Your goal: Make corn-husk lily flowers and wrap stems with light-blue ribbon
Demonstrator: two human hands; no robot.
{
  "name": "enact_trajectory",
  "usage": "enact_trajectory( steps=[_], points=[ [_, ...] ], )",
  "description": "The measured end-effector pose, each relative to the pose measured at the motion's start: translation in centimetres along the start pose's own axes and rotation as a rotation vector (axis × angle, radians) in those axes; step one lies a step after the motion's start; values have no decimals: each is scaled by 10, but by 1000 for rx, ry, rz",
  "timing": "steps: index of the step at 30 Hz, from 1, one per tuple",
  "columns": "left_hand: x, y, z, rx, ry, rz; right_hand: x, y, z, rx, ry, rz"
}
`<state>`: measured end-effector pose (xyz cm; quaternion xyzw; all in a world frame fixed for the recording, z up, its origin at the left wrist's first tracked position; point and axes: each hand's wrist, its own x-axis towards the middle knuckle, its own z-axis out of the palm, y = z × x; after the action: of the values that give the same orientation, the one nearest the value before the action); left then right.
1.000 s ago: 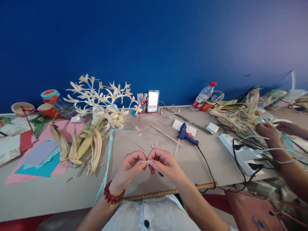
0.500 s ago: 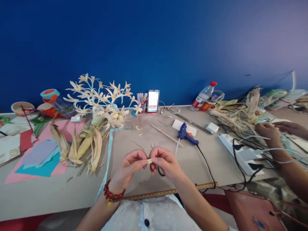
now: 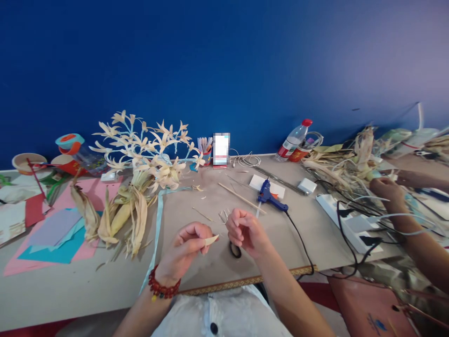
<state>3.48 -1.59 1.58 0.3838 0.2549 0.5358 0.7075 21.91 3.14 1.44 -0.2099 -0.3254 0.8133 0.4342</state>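
Note:
Between the thumb and fingers of my left hand (image 3: 192, 244) is a small pale strip of husk (image 3: 211, 240), its pointed end toward the right. My right hand (image 3: 245, 231) is raised just right of it, apart from the strip, fingers curled with the thumb near them; whether it pinches anything is too small to tell. Under my right hand, a black scissor handle (image 3: 235, 251) shows on the table. Beyond the hands lie a thin wooden stick (image 3: 242, 198) and a blue glue gun (image 3: 268, 195).
Husk flowers (image 3: 150, 150) stand at the back left, behind dried corn husks (image 3: 121, 217) and coloured paper (image 3: 58, 234). A phone (image 3: 221, 150) leans by the wall. On the right are a power strip (image 3: 345, 227), a bottle (image 3: 294, 140) and another person's hands (image 3: 389, 192).
My hands have moved apart. My right hand has let go of the strip and risen slightly to the right, while my left hand keeps it.

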Motion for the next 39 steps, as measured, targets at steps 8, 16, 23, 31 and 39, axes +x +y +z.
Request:
enact_trajectory(
  steps=[8,16,23,31,39],
  points=[
    [-1,-3,-6,21,11,-53,-9,4,14,-343,-53,42],
    [-1,-3,-13,168,67,-73,-8,-13,12,-802,-115,-107],
    [7,-11,-25,148,145,-114,20,-5,-7,-943,-230,6],
    [19,-36,-35,167,501,64,132,3,-60,-1548,148,-286],
    [20,-39,-30,249,464,28,150,10,-69,-1703,136,-356]
  ],
)
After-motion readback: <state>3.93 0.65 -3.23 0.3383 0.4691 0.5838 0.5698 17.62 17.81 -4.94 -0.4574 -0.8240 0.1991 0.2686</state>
